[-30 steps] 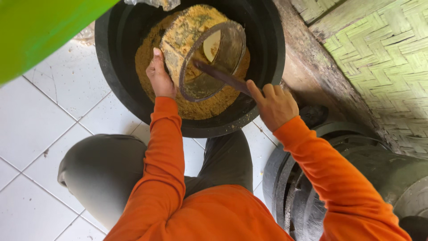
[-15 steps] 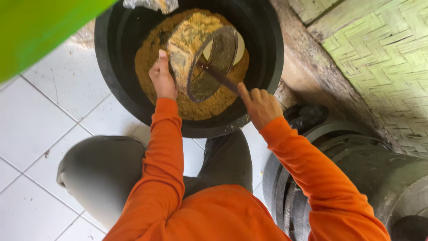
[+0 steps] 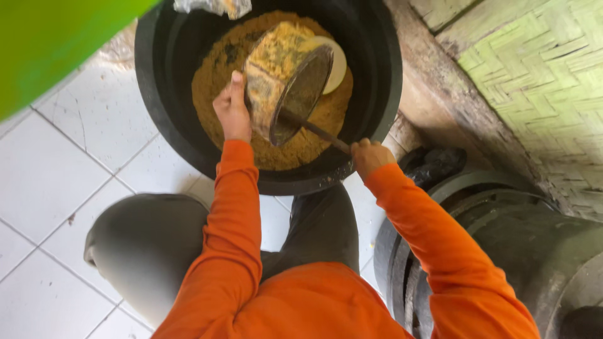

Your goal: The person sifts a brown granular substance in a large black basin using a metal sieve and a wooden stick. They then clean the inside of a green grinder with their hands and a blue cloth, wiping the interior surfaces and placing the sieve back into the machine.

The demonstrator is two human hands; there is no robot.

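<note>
A big black tub on the tiled floor holds yellow-brown powder. My left hand steadies the side of a powder-crusted round container, which is tilted over the powder. A thin dark stick-like tool is gripped in my right hand at the tub's near rim; its far end reaches into the container's open mouth. A pale round piece shows behind the container.
I crouch on white floor tiles, knees in grey trousers. A dark round metal machine stands at my right. A woven bamboo wall and a wooden beam run behind. A crumpled plastic bag lies at the tub's far rim.
The container has tipped further on its side, its mouth turning more edge-on. My right hand has drawn back toward the tub's rim along the tool.
</note>
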